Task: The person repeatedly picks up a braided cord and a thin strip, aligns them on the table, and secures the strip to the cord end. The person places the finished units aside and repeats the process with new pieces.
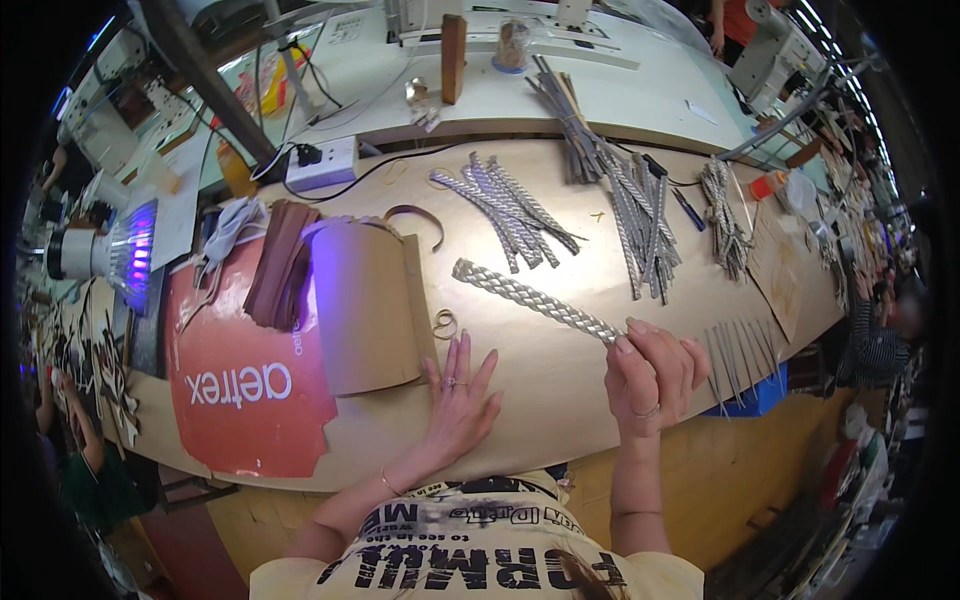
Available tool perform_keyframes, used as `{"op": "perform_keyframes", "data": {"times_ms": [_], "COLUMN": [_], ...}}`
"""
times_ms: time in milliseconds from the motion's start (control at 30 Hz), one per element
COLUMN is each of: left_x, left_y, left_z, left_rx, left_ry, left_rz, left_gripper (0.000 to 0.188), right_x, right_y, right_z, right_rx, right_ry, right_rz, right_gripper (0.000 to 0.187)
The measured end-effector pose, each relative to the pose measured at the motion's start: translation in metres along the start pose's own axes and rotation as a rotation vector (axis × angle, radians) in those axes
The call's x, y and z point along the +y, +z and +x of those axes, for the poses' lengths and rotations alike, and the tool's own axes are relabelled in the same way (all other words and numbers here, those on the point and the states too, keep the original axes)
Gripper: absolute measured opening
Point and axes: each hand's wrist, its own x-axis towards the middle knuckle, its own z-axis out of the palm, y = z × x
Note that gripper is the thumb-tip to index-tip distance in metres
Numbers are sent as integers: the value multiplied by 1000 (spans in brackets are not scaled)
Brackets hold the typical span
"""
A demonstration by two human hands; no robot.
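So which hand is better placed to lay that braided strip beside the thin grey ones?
The right hand, probably: it pinches the braided strip near one end and is closer to the thin grey strips. The left hand lies spread on the table, farther away.

Brown tbl [545, 405] carries gray braided strips [505, 212] in bunches, far side; red sheet [245, 435] at L, partly under cardbd [365, 315].

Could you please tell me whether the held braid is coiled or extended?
Extended: the braid runs nearly straight from the right hand to its free end.
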Motion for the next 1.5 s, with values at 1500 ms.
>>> {"op": "perform_keyframes", "data": {"times_ms": [1500], "left_x": [37], "left_y": [-113], "left_z": [104], "left_rx": [62], "left_ry": [-481], "left_rz": [-1278], "left_gripper": [27], "right_x": [-63], "right_y": [-11], "right_z": [-40], "right_rx": [-263], "right_ry": [379], "right_rz": [593], "right_gripper": [35]}}
